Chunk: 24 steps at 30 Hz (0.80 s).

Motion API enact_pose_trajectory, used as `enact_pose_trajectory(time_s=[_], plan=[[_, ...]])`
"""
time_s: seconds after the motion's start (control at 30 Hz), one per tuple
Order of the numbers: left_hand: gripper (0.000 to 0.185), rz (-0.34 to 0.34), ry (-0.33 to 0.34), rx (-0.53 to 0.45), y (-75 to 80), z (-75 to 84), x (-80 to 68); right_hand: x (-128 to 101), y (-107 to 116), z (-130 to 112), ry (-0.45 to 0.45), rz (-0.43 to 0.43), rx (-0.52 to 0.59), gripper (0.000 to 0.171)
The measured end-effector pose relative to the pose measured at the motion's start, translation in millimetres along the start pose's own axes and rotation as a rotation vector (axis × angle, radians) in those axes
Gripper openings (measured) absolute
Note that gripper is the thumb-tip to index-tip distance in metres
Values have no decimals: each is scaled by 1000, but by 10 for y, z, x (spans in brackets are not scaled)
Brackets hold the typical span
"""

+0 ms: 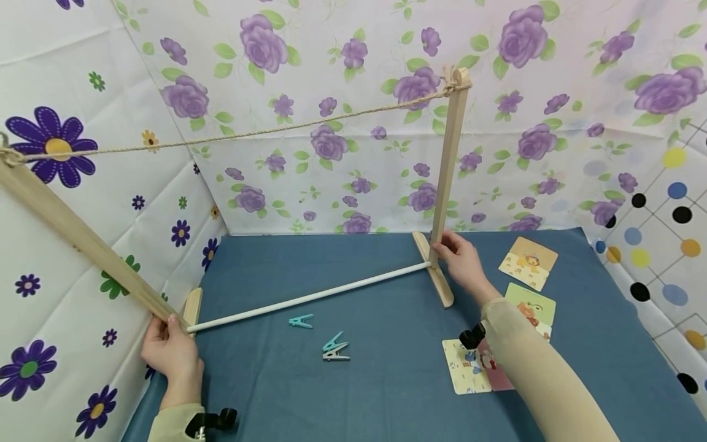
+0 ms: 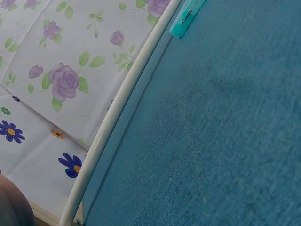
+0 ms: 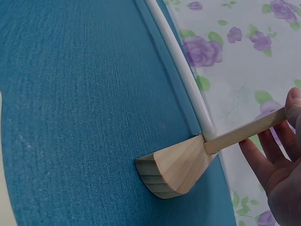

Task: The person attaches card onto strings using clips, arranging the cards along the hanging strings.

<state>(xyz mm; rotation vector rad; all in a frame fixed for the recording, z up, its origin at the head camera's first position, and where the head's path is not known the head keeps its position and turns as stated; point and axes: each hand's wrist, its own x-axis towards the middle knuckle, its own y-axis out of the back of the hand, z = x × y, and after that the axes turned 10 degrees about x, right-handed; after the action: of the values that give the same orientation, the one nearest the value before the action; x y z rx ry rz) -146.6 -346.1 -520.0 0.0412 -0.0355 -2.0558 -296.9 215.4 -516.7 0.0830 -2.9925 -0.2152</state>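
Observation:
A wooden rack spans the head view, with a left post (image 1: 83, 239), a right post (image 1: 450, 159) and a white rod (image 1: 309, 298) joining them low down. Twine (image 1: 265, 130) is tied between the post tops. My left hand (image 1: 173, 356) grips the left post near its foot. With thumb and fingers, my right hand (image 1: 463, 261) pinches the right post just above its wooden foot (image 1: 442, 285). In the right wrist view that hand (image 3: 282, 165) holds the post (image 3: 249, 134) beside the rod (image 3: 181, 66). Only a blurred bit of the left hand (image 2: 14, 202) shows in the left wrist view.
Two teal clothespins (image 1: 301, 321) (image 1: 334, 342) and a grey clothespin (image 1: 336, 353) lie on the blue cloth (image 1: 386, 393) before the rod. Picture cards (image 1: 528, 263) (image 1: 530, 307) (image 1: 466, 368) lie at the right, partly under my right forearm. Flowered sheets (image 1: 331, 202) stand behind and at the left.

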Motion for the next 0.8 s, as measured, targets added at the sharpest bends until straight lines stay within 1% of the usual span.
enact_pose_trajectory(time_s=[0.17,0.43,0.67,0.8], plan=[[32,-4,-15,-9,-16,-7,-17,-11,38,19,-8,-2,8,44],[33,-13,-26,-9,-63,-10,-35,-37,105,15,-14,-10,-4,42],[36,-46,-38,47,-146,-9,-17,-80,186,22,-12,10,-33,43],[36,-50,-43,86,-189,-12,-12,-101,225,36,-13,16,-40,43]])
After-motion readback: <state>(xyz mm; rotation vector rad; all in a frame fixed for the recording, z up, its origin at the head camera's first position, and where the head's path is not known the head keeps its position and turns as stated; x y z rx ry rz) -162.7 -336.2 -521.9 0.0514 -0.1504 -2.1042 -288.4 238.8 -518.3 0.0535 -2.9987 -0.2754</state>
